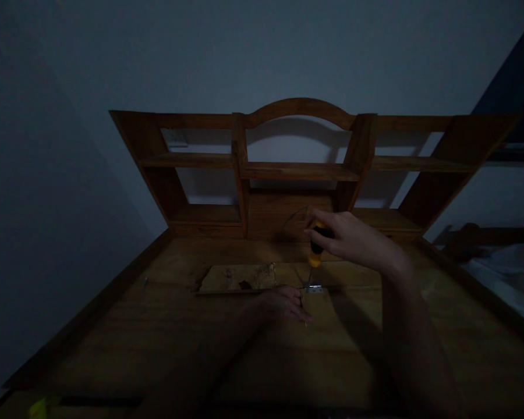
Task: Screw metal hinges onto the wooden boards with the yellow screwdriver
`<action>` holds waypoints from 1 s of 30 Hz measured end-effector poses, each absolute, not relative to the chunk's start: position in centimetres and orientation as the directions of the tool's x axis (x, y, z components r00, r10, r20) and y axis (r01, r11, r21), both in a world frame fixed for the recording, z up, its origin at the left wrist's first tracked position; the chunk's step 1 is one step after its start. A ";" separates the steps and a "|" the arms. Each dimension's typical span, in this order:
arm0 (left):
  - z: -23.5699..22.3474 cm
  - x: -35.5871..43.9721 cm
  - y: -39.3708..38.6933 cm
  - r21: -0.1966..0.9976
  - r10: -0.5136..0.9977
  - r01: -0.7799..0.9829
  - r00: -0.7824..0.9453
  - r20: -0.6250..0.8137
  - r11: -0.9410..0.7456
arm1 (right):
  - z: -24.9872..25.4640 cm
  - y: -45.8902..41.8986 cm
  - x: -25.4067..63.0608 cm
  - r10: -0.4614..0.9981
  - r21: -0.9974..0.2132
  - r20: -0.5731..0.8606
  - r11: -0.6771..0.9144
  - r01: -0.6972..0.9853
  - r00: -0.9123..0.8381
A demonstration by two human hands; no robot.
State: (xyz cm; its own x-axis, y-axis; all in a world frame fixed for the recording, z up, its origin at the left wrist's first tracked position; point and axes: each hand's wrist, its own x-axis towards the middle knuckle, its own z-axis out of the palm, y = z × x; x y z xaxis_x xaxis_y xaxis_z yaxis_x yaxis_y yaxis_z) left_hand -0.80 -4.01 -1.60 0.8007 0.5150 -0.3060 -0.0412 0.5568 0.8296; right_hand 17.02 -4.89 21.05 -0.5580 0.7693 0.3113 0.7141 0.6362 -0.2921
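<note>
A screwdriver [316, 249] with a yellow and black handle is gripped from above in my right hand [343, 230]. It stands nearly upright, its shaft reaching down to a small metal hinge [314, 288]. The hinge lies where a wooden strip [288, 273] meets a pale wooden board [321, 314]. Just left of the hinge, my left hand [283, 304] rests low against the board, fingers stretched forward with the tips near its edge. The left part of the strip is broken and rough, with a dark hole in it. Dim light hides fine detail at the screwdriver's tip.
Beneath everything is a wooden desktop [157, 326] with raised side edges. A shelf unit [301, 170] with an arched top rail rises at the back against the wall. What looks like a small screw [145, 282] is at the left. A yellow object [38, 408] shows bottom left.
</note>
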 end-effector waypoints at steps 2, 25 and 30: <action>-1.3 -0.8 -4.1 0.828 0.515 -0.039 0.799 -0.310 0.559 | 20.9 -4.8 16.9 0.797 -0.285 0.308 0.598 0.749 -0.519; -1.4 -0.8 -4.0 0.846 0.523 -0.027 0.796 -0.304 0.532 | 21.5 -5.2 17.5 0.777 -0.309 0.301 0.628 0.715 -0.553; -1.8 -0.9 -3.9 0.856 0.521 -0.022 0.801 -0.293 0.516 | 21.1 -5.1 17.5 0.801 -0.268 0.322 0.588 0.763 -0.504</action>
